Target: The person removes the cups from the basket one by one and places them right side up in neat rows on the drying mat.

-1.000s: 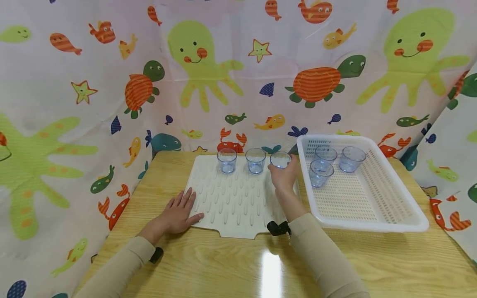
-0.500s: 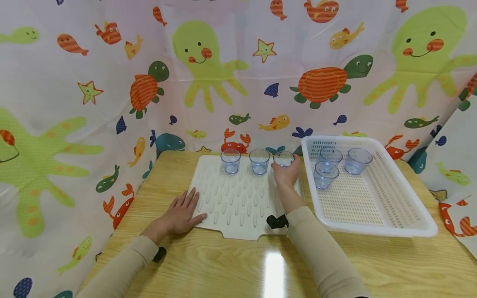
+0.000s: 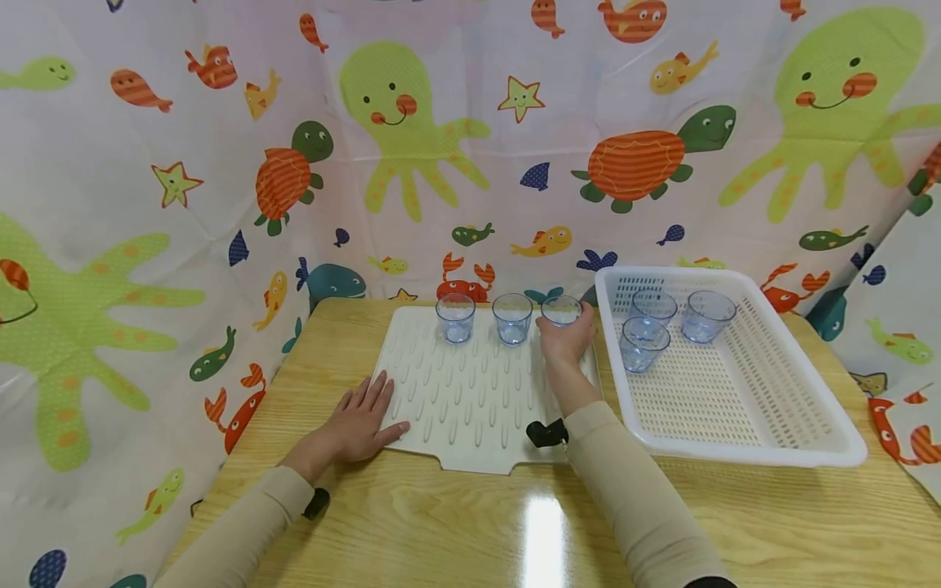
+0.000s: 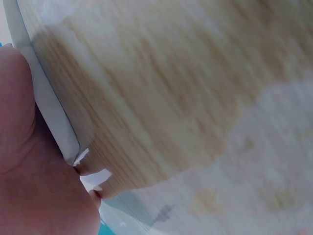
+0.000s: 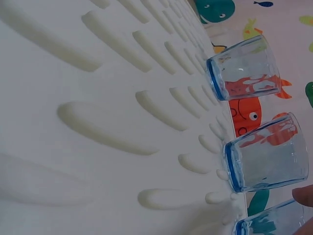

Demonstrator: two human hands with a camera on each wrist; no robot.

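At the back right of the white ridged board (image 3: pixel 470 392), your right hand (image 3: pixel 566 347) grips a clear bluish glass (image 3: pixel 562 314), your thumb on its left side and your fingers round its right, its rim facing up. Your hand hides the lower part of that glass from the head camera. To its left, the middle glass (image 3: pixel 512 321) and the end glass (image 3: pixel 456 319) stand upright along the back of the board, spaced apart in a row with the one you hold. Your left hand (image 3: pixel 358 422) lies flat with its fingers straight, at the board's left side, the thumb across the board's edge and the palm over the wooden table (image 3: pixel 412 531). Just right of the board, the white basket (image 3: pixel 764 455) carries three more glasses, all rim up: the front glass (image 3: pixel 644 347) and the rear glass (image 3: pixel 654 306) overlap in view, so you cannot tell whether they touch, and the outer glass (image 3: pixel 708 318) sits near them on the right
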